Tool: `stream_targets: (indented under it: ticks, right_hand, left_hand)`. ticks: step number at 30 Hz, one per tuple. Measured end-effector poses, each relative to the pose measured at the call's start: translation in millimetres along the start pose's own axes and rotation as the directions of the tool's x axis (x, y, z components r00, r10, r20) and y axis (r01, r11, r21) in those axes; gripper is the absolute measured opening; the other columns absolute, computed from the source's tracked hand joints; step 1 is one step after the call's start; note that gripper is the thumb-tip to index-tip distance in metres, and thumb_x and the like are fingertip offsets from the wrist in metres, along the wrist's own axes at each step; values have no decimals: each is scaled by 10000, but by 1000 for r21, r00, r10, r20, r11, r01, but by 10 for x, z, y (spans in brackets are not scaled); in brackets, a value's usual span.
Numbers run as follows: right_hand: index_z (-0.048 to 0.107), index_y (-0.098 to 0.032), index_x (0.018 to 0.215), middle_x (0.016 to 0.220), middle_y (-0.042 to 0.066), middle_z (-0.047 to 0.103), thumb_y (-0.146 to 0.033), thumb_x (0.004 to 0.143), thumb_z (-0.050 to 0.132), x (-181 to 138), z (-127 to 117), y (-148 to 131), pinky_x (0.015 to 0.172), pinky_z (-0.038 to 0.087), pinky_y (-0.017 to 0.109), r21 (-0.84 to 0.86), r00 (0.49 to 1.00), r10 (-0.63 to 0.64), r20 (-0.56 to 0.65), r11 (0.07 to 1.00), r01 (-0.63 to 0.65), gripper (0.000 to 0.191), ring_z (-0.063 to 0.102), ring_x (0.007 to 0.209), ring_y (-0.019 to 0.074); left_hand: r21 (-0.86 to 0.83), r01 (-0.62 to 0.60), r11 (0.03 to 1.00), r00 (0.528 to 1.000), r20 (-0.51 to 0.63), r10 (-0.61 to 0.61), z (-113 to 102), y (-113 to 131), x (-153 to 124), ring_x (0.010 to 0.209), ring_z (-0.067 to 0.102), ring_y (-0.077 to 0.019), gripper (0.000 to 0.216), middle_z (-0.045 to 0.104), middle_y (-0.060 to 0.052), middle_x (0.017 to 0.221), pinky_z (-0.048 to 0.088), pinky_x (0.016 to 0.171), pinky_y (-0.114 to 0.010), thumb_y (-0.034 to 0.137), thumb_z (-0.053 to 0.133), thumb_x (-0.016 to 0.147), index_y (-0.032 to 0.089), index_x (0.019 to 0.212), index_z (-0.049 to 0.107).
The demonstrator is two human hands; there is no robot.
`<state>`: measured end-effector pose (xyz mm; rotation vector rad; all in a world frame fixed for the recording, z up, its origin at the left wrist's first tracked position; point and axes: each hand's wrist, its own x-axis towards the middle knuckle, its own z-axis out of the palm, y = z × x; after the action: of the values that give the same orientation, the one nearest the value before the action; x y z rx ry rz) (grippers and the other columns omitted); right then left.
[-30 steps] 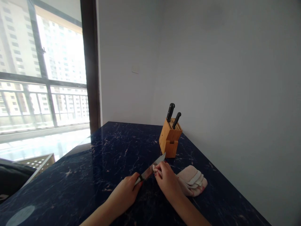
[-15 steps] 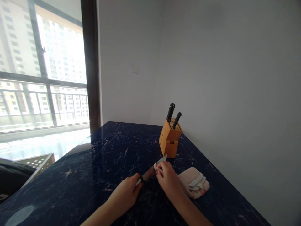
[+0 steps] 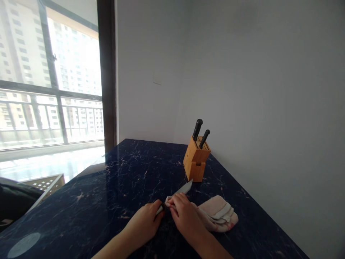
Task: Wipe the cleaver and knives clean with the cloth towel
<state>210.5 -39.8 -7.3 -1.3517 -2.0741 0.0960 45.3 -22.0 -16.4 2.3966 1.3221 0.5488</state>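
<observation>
My left hand [image 3: 147, 219] is closed round the handle of a kitchen knife [image 3: 185, 187], whose blade points away and to the right, its tip near the foot of the wooden knife block [image 3: 198, 158]. Pinched in the fingers of my right hand [image 3: 183, 212] is a corner of a pale pink and white cloth [image 3: 215, 208]. That corner wraps the blade close to the handle, and my fingers hide part of the steel. The rest of the cloth lies folded on the table to the right of my right hand.
Two black-handled knives [image 3: 197, 129] stand in the block. The dark blue marbled table [image 3: 145, 162] runs up to a grey wall [image 3: 256, 108] behind and to the right. A pale perforated crate [image 3: 51, 183] with something dark sits beyond the left edge, near the window.
My right hand has slid the cloth along the blade toward the handle, baring more of the blade. The folded cloth shifted slightly with it. My left hand keeps its grip almost unmoved.
</observation>
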Motion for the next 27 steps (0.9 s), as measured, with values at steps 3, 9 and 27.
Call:
stream_targets:
  ticks: [3,9,27]
  right_hand:
    - [493,-218,778,841,1,547,-52,763,427,15,-42,10,736,401,259,3,1000,26,-10,1000,-26,179,506,840,157]
    - [482,-211,769,834,9,544,-49,769,415,20,-59,35,726,399,264,-19,997,68,-43,997,-69,176,504,830,163]
    - [504,-223,804,839,-15,560,-54,763,457,7,10,-25,734,377,255,-58,999,-47,19,997,48,180,498,841,158]
  left_hand:
    - [3,3,1000,1000,10,-3,1,4,7,791,621,-186,167,647,-52,835,409,679,-239,280,363,865,214,869,516]
    - [1,22,1000,999,27,-22,-25,40,0,799,620,-194,171,646,-56,845,414,687,-247,295,365,862,213,884,513]
    - [-46,-16,999,1000,-12,15,32,-23,20,795,617,-186,174,653,-39,843,408,678,-237,297,378,857,211,881,528]
